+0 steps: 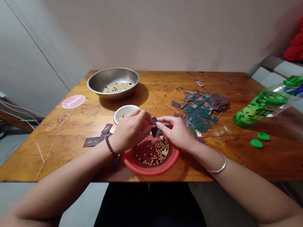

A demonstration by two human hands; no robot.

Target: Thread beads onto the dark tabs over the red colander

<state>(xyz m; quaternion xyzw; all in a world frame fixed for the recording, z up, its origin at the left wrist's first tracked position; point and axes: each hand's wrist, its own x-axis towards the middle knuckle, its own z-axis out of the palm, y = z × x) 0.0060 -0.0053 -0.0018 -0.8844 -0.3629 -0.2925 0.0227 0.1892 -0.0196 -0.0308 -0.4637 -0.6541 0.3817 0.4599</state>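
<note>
Dark brown piece [156, 131] is hanging over the far part of the red basket [148, 172], between both hands. Head view: right hand [175, 132] is clamping the piece's right side, thumb and fingers together on it. Left hand [131, 131] is meeting the left edge; its fingertips are partly hidden, so can't tell if they're pinching. Also can't tell flat piece from pouch. Small round grains [162, 151], cream and dark, are lying loose in the basket below. White bowl [116, 115] is sitting just beyond the left hand, more grains inside. Loose dark pieces [93, 141] are lying by the left wrist.

Judgement: working above the basket is making sense, since drops should be landing inside. Best grip is probably gripping near the edge, leaving the middle free. Left hand is sitting close to the rim; bumping it could be scattering grains.
</note>
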